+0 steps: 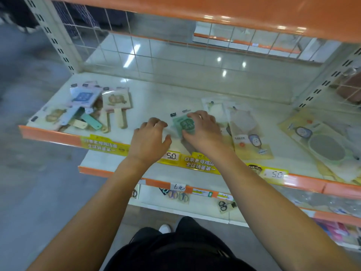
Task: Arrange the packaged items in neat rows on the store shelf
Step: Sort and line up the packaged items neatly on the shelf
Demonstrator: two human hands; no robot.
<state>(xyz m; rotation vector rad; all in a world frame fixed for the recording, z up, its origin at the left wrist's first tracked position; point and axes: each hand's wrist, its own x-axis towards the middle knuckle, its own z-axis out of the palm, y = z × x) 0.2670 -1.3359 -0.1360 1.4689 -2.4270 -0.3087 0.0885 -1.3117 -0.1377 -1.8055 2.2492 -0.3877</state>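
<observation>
The back half of the shelf [175,90] lay bare up to the wire grid [136,51] behind it. A jumbled pile of packaged mirrors [88,108] blocked the left front, flat packets [244,126] crowded the right, and the orange shelf above [234,10] limited headroom. Both hands filled the middle gap.
</observation>
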